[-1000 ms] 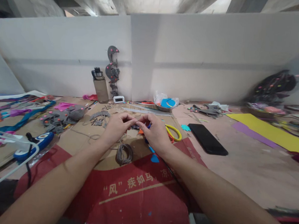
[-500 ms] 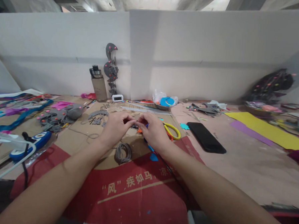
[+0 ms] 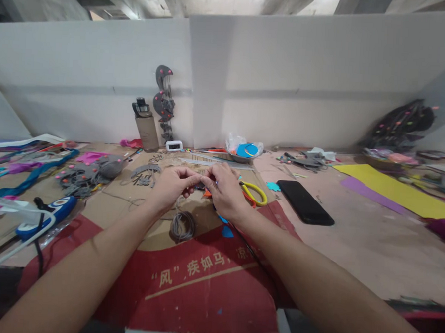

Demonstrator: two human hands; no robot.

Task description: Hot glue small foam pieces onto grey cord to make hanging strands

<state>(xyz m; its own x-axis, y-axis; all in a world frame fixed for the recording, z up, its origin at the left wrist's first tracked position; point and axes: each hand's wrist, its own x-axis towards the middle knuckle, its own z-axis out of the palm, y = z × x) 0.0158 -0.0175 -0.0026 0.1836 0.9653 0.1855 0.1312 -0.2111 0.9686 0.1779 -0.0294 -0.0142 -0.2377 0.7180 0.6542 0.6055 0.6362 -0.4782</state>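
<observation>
Over the cardboard sheet (image 3: 209,285), my left hand (image 3: 174,186) and my right hand (image 3: 225,189) meet with thumbs and forefingers pinched together. What they pinch is too small and too covered by the fingers to make out. Just below my left hand lies a coil of grey cord (image 3: 182,226), with a strand rising toward the fingers. Yellow-handled scissors (image 3: 256,193) rest beside my right hand, partly hidden by it. Small blue scraps (image 3: 227,232) lie under my right wrist, and a bit of orange shows between the hands.
A black phone (image 3: 304,202) lies right of the cardboard. Behind stand a bottle (image 3: 146,130), a small white clock (image 3: 174,146) and a bowl with blue pieces (image 3: 245,150). Grey pinned pieces (image 3: 90,174) and a blue power strip (image 3: 48,217) are left; yellow sheet (image 3: 393,190) right.
My fingertips stay together, while my left hand has turned slightly, showing its lower fingers more. The view has shifted a little; the things on the table lie as before.
</observation>
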